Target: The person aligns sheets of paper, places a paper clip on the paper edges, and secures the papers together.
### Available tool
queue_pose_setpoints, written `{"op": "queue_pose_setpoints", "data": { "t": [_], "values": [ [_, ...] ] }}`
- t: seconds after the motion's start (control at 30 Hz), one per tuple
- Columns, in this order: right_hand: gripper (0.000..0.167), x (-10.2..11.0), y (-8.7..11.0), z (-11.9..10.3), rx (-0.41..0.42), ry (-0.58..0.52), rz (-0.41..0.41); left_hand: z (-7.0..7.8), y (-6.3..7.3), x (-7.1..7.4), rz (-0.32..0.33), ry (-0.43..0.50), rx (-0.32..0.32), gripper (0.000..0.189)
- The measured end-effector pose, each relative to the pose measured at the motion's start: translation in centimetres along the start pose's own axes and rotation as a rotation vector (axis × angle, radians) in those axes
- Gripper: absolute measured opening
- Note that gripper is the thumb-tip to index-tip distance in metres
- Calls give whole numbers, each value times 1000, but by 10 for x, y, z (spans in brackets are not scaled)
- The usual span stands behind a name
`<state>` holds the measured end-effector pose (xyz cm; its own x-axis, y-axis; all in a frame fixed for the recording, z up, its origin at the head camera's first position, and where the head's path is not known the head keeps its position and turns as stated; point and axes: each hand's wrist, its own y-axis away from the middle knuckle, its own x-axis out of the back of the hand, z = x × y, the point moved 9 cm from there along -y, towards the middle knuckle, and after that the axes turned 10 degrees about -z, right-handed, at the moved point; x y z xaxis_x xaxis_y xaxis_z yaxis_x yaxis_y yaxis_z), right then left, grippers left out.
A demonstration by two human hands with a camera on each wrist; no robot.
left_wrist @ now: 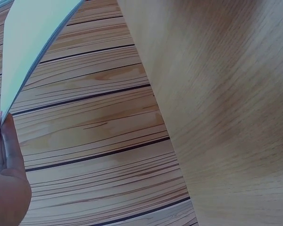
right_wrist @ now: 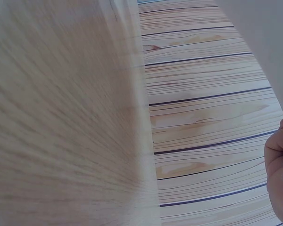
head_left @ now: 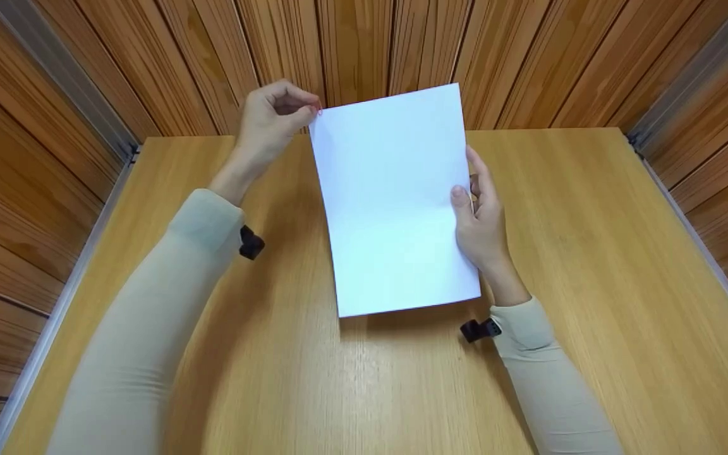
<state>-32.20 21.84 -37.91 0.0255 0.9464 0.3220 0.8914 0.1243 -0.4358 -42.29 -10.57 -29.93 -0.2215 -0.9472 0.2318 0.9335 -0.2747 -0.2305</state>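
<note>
A stack of white paper sheets [head_left: 395, 202] is held up over the table, tilted slightly, its layered edge showing in the left wrist view. At its top left corner sits a small red wire loop, like a paper clip [head_left: 320, 112]. My left hand [head_left: 272, 120] pinches that clip and the corner between thumb and fingers. On the right edge, my right hand [head_left: 484, 215] grips the paper, thumb on the front and fingers behind. In the right wrist view only part of the right hand [right_wrist: 280, 165] shows beside the paper's underside [right_wrist: 269, 42].
Below the paper lies a light wooden table [head_left: 364, 392]. A wood-plank wall [head_left: 522, 57] rises behind its back edge, with plank panels at both sides. Metal rails [head_left: 79, 259] run along the side edges. Small black cameras [head_left: 251, 243] sit at both wrists.
</note>
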Motion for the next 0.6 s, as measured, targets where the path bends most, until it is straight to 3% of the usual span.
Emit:
{"op": "queue_pose_setpoints", "data": {
  "t": [0.4, 0.6],
  "values": [
    [58, 1, 1, 2, -10, -14, -1, -4, 0, -4, -11, -55, -7, 17],
    [57, 2, 2, 2, -2, -13, 4, -8, 1, -5, -9, -100, 20, 24]
  ]
}}
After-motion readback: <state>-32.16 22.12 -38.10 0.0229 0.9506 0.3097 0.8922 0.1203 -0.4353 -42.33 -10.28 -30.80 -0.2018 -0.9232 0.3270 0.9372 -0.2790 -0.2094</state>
